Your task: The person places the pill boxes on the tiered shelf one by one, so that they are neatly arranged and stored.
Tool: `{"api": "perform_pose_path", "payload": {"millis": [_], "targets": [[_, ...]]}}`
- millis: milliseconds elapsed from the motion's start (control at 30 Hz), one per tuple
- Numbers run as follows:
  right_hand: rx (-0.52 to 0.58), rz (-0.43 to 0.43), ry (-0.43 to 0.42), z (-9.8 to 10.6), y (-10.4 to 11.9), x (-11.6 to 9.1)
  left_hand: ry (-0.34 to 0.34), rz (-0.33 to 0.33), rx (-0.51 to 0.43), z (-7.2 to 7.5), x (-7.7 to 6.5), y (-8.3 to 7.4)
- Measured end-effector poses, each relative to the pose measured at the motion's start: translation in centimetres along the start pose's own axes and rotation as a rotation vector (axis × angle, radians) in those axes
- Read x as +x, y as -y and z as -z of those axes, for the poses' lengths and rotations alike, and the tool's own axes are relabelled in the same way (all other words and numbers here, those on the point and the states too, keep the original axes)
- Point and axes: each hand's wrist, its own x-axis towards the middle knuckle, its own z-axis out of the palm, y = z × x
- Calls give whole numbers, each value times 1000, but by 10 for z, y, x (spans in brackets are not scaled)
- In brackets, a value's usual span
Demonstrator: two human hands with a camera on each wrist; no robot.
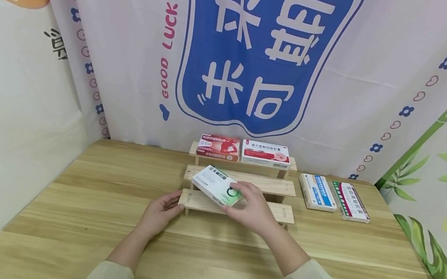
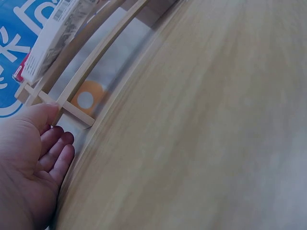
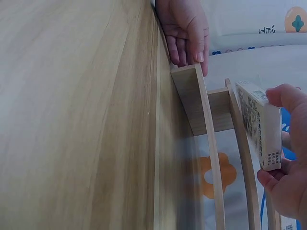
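A three-tier wooden display stand [image 1: 283, 212] stands on the table. My right hand [image 1: 254, 211] pinches a white and green medicine box [image 1: 212, 181] by its right end, fingers on top and thumb below. The box is tilted and overlaps the middle and front tiers in the head view; the right wrist view shows its narrow printed side [image 3: 271, 139] between thumb and fingers. At the stand's left end, my left hand [image 1: 158, 215] holds the front tier, its thumb [image 2: 45, 114] against the wood and its other fingers curled beside the end.
On the top tier lie a red medicine box [image 1: 218, 147] and a white and red one [image 1: 266, 154]. Right of the stand, a white and blue box [image 1: 318, 193] and a green, white and maroon box [image 1: 351, 202] lie on the table [image 1: 82, 215]. A printed curtain [image 1: 133, 113] hangs behind.
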Motion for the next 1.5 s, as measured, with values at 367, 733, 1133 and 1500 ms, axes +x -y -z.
{"api": "perform_pose_path", "payload": {"millis": [367, 733, 1133, 1500], "targets": [[-10, 10, 36, -9, 6, 11, 5, -8, 5, 0, 0, -1], [42, -28, 0, -11, 2, 15, 15, -6, -8, 0, 1, -2], [68, -69, -136, -14, -4, 16, 11, -3, -7, 0, 1, 0], [111, -60, -191, -19, -4, 17, 9, -8, -16, 1, -2, -3]]}}
